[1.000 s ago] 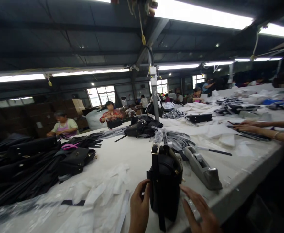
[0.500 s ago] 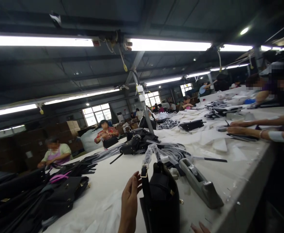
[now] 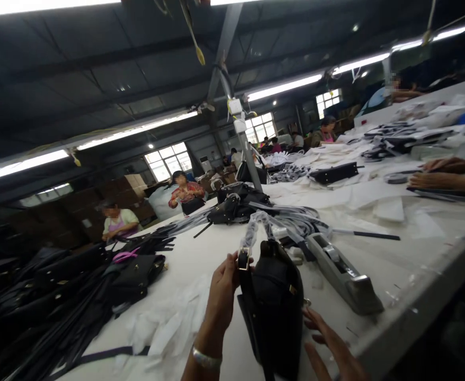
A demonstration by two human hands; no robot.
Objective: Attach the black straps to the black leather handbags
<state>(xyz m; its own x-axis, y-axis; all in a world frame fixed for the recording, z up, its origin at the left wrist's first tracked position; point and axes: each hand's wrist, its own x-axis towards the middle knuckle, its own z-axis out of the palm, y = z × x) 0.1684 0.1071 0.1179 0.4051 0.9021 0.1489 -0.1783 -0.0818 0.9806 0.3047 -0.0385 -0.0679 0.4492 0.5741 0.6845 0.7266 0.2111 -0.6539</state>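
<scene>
A black handbag (image 3: 278,301) stands on the white table straight in front of me. Its strap (image 3: 252,233) is wrapped in clear plastic and joins the bag at a gold-coloured buckle (image 3: 243,259). My left hand (image 3: 222,291) has its thumb and fingers closed round the strap end at that buckle, on the bag's left side; some fingertips are hidden behind it. My right hand (image 3: 330,344) is at the bag's right side with fingers apart, close to a small metal fitting (image 3: 306,303). Right of the bag sits a grey tape dispenser (image 3: 346,275).
Black bags (image 3: 133,283) and straps are heaped on the left. More black bags (image 3: 232,206) lie ahead by a metal post (image 3: 248,159). White sheets (image 3: 169,323) are scattered about. A co-worker's hands (image 3: 443,177) are at the right; other people sit beyond the table.
My left hand has closed on the strap by the buckle. My right hand has come up from the lower edge to the bag's right side. The view has tilted down and turned left.
</scene>
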